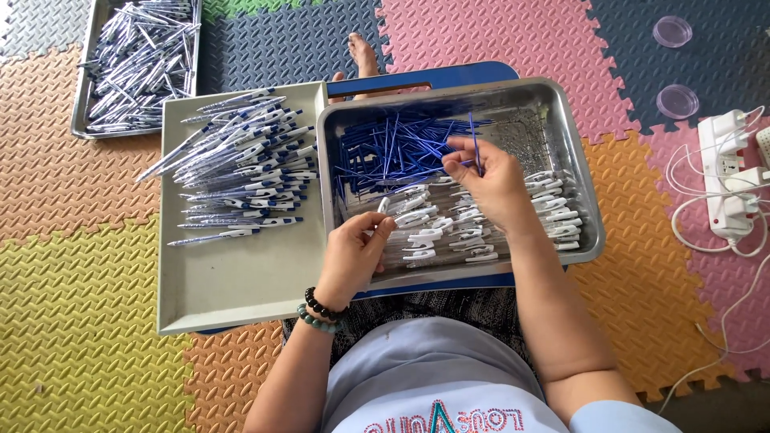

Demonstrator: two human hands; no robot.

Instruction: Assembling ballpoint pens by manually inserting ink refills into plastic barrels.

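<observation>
Nearest, left hand [353, 256], beaded bracelets [321, 311] at the wrist, closed on a clear pen barrel [383, 227] at the near side of the steel tray [581, 172], among the white-clipped barrels [481, 232] piled there. Just beyond, right hand [493, 184] pinching one thin blue refill [475, 144] upright between fingertips, above the heap of blue refills [393, 152] at the tray's far side. To the left, finished blue-and-white pens [241, 160] on a flat grey tray [233, 281]; farther off, another tray of pens [140, 56] on the coloured foam mats [80, 321].
</observation>
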